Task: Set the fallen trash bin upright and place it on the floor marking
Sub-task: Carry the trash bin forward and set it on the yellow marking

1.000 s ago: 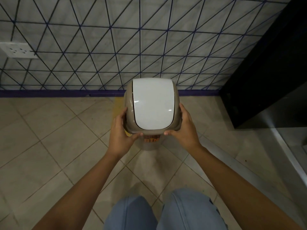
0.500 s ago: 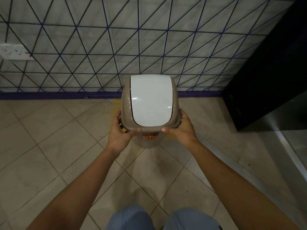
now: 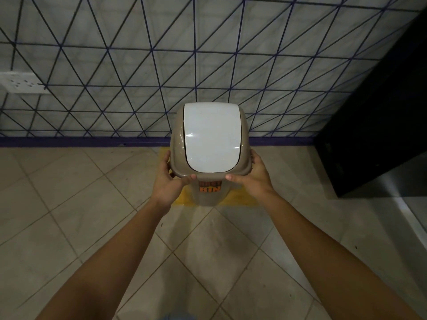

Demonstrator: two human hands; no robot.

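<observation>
The trash bin (image 3: pixel 211 144) stands upright close to the wall; it is beige with a white swing lid and an orange "BIN" label on its front. My left hand (image 3: pixel 169 181) grips the lid rim on the left side. My right hand (image 3: pixel 250 175) grips the rim on the right side. Under the bin lies the yellow floor marking (image 3: pixel 240 197), whose edges show on both sides of the bin's base. The bottom of the bin is hidden by its own top, so I cannot tell whether it rests on the floor.
A tiled wall with a dark triangle pattern (image 3: pixel 115 65) rises just behind the bin, with a purple baseboard (image 3: pixel 80 142). A black cabinet (image 3: pixel 381 116) stands at the right. A white socket (image 3: pixel 22 82) sits on the wall at left. Beige floor tiles (image 3: pixel 69 204) surround the marking.
The bin has moved away from me toward the wall, held in both hands. The yellow marking and the bin's label have come into view below the lid.
</observation>
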